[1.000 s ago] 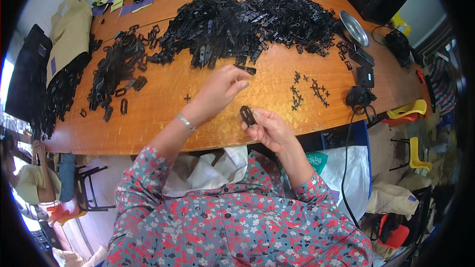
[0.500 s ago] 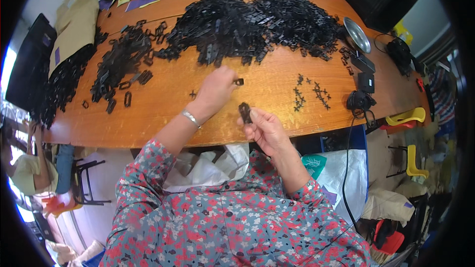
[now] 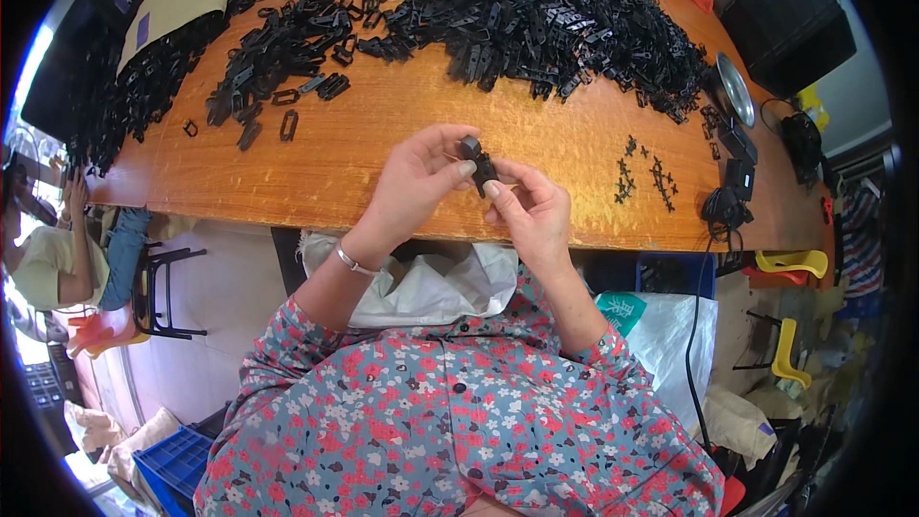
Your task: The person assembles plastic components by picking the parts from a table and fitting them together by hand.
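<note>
Brought together since the earlier frame, the left hand (image 3: 414, 184) and the right hand (image 3: 536, 215) are held on the person's side of the large black heap (image 3: 522, 29); a small black block (image 3: 469, 146) is pinched in the left fingers; a black part (image 3: 483, 174) is gripped by the right fingers, directly against the block; on the tabletop (image 3: 335, 168), a smaller black pile (image 3: 287, 48) is spread left of the heap, and cross-shaped pieces (image 3: 624, 182) are laid before its right half.
</note>
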{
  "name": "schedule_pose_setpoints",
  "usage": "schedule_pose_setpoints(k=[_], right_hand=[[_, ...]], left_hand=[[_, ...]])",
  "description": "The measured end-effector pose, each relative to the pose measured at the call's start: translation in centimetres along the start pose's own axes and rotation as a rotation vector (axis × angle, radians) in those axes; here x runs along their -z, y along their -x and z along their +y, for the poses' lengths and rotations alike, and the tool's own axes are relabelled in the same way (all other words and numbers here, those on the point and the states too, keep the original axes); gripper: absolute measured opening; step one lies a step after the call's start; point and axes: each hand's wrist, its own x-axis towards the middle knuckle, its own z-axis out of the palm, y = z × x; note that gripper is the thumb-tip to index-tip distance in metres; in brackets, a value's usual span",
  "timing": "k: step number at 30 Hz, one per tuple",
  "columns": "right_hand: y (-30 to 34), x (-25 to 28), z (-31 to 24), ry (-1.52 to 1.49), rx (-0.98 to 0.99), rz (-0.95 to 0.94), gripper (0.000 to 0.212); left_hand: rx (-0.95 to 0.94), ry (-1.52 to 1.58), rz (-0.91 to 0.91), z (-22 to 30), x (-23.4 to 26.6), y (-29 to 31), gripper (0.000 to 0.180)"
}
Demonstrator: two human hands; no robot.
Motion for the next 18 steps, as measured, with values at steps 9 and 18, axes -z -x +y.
schedule_pose_setpoints(k=[9, 18], right_hand=[[-0.3, -0.8, -0.9, 0.508, 0.181, 0.042, 0.025], [-0.4, -0.9, 3.1, 0.309, 0.034, 0.006, 0.032]], left_hand=[[-0.179, -0.161, 0.193, -0.5, -2.9, 2.1, 0.048], [-0.280, -0.632, 0.207, -0.6, -2.9, 2.6, 0.039]])
